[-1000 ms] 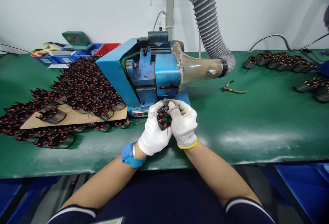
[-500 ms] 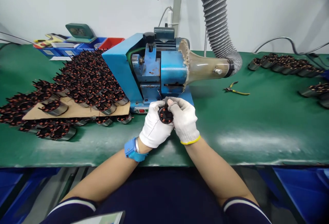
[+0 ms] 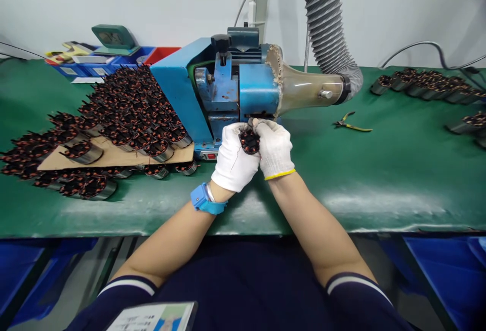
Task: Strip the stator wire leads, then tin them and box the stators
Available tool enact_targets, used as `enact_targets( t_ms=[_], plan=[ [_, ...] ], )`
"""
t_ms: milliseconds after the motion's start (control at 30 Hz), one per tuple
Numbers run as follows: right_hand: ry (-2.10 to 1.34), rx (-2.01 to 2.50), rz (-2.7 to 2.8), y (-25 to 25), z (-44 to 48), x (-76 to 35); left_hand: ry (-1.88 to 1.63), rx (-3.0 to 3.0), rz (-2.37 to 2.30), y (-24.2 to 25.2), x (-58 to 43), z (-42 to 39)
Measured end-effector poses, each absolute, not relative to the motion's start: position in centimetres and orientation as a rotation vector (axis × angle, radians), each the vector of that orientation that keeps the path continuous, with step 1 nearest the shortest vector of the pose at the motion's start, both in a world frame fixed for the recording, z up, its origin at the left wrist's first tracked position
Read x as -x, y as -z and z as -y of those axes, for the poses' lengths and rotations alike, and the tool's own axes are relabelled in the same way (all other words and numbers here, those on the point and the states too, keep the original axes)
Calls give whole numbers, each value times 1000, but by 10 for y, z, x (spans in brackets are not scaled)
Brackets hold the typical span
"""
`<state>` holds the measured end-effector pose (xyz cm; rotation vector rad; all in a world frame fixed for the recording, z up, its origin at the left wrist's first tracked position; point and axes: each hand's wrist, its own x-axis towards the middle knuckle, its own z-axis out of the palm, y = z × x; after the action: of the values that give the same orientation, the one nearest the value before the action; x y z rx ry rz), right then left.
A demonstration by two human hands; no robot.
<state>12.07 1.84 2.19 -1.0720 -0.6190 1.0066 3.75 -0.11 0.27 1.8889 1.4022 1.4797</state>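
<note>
Both my gloved hands hold one small motor stator, a dark ring with copper windings, right in front of the blue machine. My left hand wraps round its left side, fingers closed. My right hand grips its right side and pinches near the top, close to the slot in the machine's front. A blue wrist strap sits on my left wrist.
A big pile of stators lies left of the machine, partly on cardboard. More stators line the far right. Yellow-handled pliers lie right of the machine. A grey ribbed hose joins its clear funnel. Blue bins stand at back left.
Both hands have carried the stator away from me, up to the slot at the machine's front. The camera has tilted a little.
</note>
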Motion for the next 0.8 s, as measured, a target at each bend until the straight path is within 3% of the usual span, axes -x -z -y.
enact_targets(
  t_ms=[600,800],
  plan=[
    [-907,1056,701,-16,4,-117,-1483,-1904,-1278,3,-31,12],
    [-949,987,888,-9,46,-108,-1343,-1358,-990,-3,4,56]
  ],
)
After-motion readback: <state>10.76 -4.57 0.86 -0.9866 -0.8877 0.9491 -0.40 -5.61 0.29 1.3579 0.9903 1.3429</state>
